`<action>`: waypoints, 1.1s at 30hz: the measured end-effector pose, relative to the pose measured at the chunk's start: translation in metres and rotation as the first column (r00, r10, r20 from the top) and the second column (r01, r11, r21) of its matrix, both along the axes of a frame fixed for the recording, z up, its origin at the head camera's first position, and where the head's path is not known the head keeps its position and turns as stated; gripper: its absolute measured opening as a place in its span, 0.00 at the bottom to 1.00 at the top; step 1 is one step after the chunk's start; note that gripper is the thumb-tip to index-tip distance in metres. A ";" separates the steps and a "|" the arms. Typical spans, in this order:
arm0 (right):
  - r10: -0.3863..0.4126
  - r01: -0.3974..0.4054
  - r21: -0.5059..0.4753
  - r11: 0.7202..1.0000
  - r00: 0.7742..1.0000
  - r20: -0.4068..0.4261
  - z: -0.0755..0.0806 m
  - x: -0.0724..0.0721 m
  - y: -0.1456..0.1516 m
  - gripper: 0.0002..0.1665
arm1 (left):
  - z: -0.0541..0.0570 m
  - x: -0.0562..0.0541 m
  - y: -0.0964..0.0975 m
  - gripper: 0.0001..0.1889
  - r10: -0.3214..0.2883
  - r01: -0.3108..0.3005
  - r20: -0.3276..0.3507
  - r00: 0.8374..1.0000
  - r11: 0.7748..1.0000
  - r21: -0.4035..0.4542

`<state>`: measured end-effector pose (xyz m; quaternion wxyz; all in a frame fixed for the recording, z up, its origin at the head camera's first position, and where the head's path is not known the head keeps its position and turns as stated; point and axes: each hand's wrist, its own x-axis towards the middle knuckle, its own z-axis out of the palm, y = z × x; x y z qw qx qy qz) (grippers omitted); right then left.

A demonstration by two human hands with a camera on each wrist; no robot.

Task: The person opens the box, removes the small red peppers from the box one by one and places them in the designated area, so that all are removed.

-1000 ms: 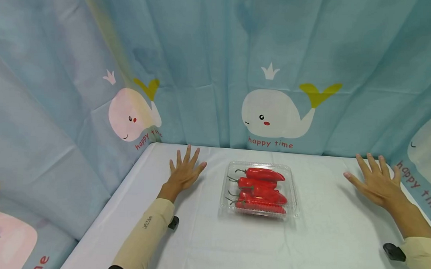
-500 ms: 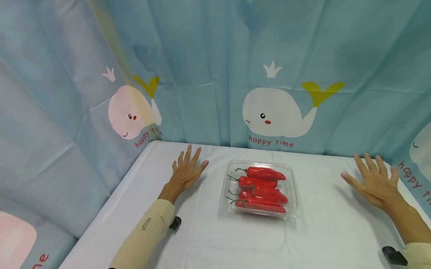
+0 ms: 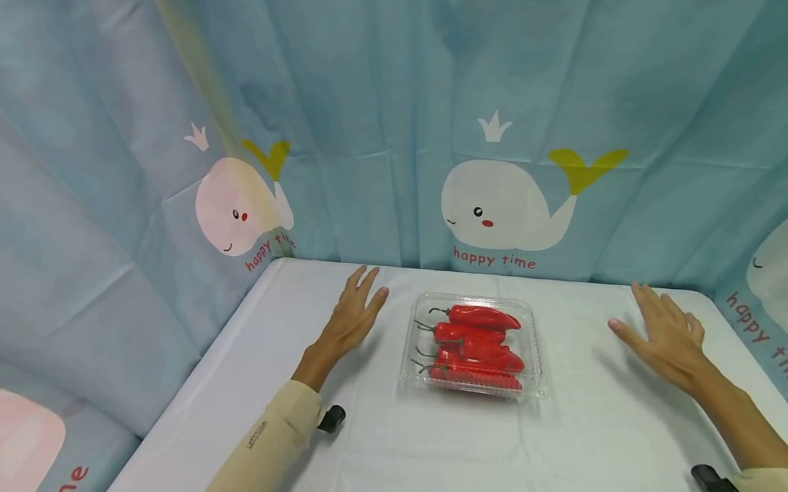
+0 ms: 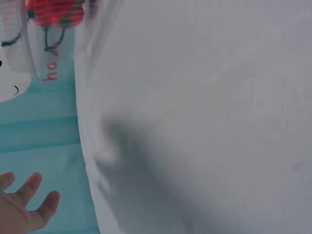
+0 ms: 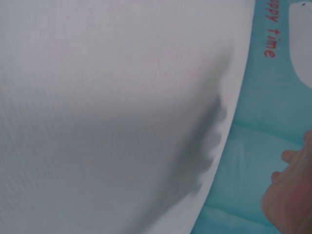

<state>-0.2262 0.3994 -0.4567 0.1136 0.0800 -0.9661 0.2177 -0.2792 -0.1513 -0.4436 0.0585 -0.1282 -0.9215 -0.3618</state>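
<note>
head camera: my left hand (image 3: 350,319) hangs near the far left corner of the tabletop (image 3: 451,454) and my right hand (image 3: 668,346) near the far right one, each with fingers extended, thumb standing away, and nothing held. the clear plastic box (image 3: 539,359) lies between them toward the far edge, touched by neither and nearer the left.

from here, i judge uneven contact to be the main risk: the left hand, being closer, could meet the box first and skate it over the cloth toward the right side. a hard one-sided squeeze might buckle the thin wall, and a grip on the top rim alone might spring it and spill the contents (i can't tell from here whether it is latched).

the box looks shallow and glossy, with a ribbed band along its near side and a lip flaring at the base. inside, the red peppers (image 3: 482,349) are stacked loosely, smooth and shiny, tips to the right, thin dark-green stems curling left; one lies across its neighbours. the left wrist view catches only a blurred corner of it.
</note>
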 end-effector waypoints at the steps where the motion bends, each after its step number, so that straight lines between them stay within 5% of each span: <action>1: 0.006 -0.006 -0.009 1.000 1.000 -0.001 0.000 0.001 -0.003 0.54 | 0.001 0.003 0.001 0.42 -0.008 0.008 -0.001 1.000 1.000 0.026; 18: 0.079 -0.078 -0.121 0.990 0.997 0.002 0.004 0.023 -0.041 0.50 | -0.001 0.040 0.021 0.35 -0.085 0.080 0.018 0.996 0.977 0.197; 33: 0.158 -0.130 -0.314 0.940 0.985 0.066 0.005 0.042 -0.063 0.47 | -0.007 0.055 0.026 0.31 -0.166 0.139 0.063 0.984 0.941 0.308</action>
